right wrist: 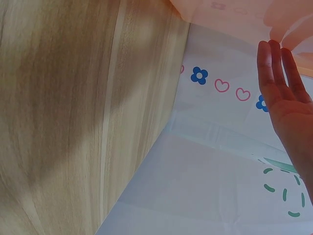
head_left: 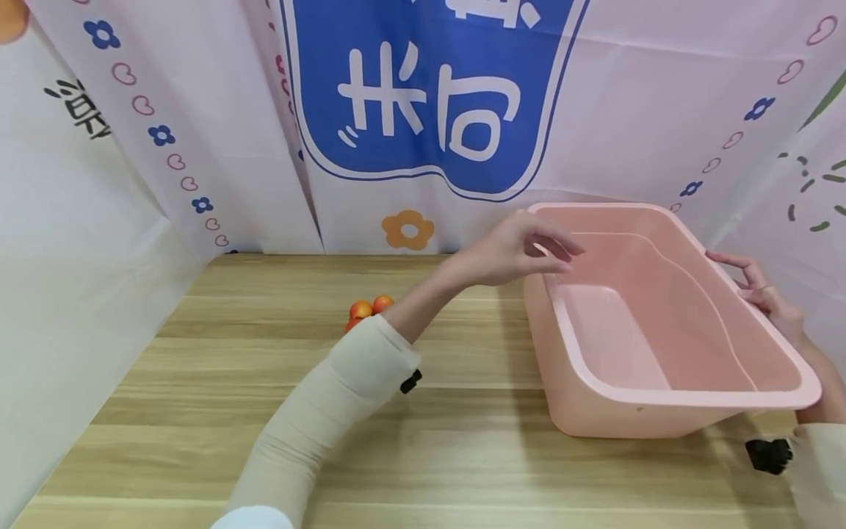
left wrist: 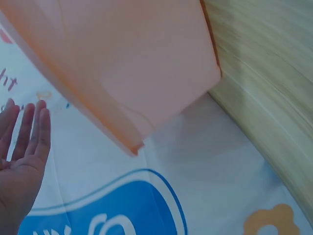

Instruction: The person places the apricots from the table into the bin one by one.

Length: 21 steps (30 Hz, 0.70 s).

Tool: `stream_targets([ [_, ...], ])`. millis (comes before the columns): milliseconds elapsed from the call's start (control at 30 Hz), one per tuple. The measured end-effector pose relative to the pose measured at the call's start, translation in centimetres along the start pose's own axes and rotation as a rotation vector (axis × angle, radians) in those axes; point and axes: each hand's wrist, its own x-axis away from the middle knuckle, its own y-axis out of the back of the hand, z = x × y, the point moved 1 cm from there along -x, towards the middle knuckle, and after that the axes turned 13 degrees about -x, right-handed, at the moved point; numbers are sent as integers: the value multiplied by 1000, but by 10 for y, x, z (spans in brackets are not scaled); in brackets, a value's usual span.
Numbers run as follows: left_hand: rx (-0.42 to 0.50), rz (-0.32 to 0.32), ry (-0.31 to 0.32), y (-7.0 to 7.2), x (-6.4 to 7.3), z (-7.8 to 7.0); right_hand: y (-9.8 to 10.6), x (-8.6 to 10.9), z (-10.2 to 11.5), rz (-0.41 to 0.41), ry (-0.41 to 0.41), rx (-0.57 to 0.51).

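A deep pink plastic bin [head_left: 637, 408] stands at the right of the wooden table, its open top facing up. My left hand [head_left: 518, 250] is at its left rim, fingers loosely bent and holding nothing. In the left wrist view, a gap shows between that left hand [left wrist: 27, 152] and the bin wall [left wrist: 142, 63]. Along the opposite rim, my right hand [head_left: 767, 294] has its fingertips right at the edge. The right wrist view shows this right hand [right wrist: 286, 107] with straight fingers close against the bin's outer side [right wrist: 215, 12].
Several small round orange-red fruits [head_left: 361, 310] sit mid-table, partly hidden behind my left forearm. White printed cloth [head_left: 251, 147] hangs along the back and sides of the wooden table [head_left: 218, 367]. Small black clips [head_left: 769, 455] are at both sleeves.
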Motion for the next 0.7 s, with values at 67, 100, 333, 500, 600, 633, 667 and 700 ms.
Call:
stream_targets([
  [67,-3,-47,6,6,8,3,-2,-1,-1,5,2,-16],
  [100,-11,-64,12,9,12,5,-3,-1,-1,11,0,-31],
  [333,-39,-112,64,23,34,21,3,0,2,40,-22,-59],
  [500,-51,-99,190,32,51,37,8,1,3,55,-43,-48],
  [600,-86,-117,278,38,63,50,9,1,3,68,-44,-74],
  [633,-99,-128,302,41,67,55,9,1,3,73,-45,-83],
  [667,-109,-141,323,42,70,60,9,1,3,72,-43,-84],
  [700,-121,-155,347,44,74,64,9,1,3,69,-40,-73],
])
